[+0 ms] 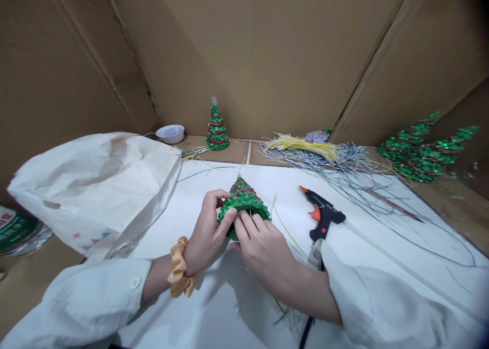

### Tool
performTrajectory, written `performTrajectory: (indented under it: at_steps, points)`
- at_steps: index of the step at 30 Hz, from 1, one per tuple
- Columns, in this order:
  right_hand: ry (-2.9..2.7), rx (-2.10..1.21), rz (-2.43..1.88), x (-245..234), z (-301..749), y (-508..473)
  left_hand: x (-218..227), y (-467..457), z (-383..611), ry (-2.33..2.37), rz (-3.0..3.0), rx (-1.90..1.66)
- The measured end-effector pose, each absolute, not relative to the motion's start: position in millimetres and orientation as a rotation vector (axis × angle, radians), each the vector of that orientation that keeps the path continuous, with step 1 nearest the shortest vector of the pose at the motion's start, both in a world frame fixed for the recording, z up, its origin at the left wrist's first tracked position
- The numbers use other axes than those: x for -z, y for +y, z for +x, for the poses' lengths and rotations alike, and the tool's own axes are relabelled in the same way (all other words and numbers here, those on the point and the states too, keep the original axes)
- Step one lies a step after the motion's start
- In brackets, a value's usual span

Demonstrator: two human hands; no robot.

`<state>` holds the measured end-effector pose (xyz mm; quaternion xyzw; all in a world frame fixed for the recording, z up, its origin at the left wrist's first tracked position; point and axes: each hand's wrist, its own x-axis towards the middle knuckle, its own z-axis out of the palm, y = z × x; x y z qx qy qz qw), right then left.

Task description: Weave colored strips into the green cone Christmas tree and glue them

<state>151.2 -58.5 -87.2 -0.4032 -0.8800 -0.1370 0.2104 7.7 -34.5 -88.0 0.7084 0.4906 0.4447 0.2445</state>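
Observation:
A small green sequin Christmas tree with red bands [243,198] lies tilted on the white table sheet [214,298], its tip pointing away from me. My left hand [208,234] wraps its fingers round the tree's left side; a yellow scrunchie [180,267] sits on that wrist. My right hand [263,247] presses its fingertips against the tree's lower edge from the right. Both hands are closed on the tree. Its base is hidden behind my fingers.
A black glue gun with an orange tip [323,214] lies just right of my hands. Yellow and silver wire strands [317,153] spread at the back right. A finished tree [217,127] and a white bowl [170,133] stand at the back. Two trees [424,150] lean at the right. A white bag [95,186] lies left. Cardboard walls surround everything.

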Motion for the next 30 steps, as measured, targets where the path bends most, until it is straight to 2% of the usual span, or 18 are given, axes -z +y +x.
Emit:
performTrajectory:
  at_steps: [11, 30]
  points:
    - [-2.446, 0.142, -1.127, 102, 163, -58, 98, -35, 6, 1.308, 1.914, -1.219]
    - [-2.456, 0.355, -1.107, 120, 170, -60, 95, -30, 7, 1.279, 1.946, -1.138]
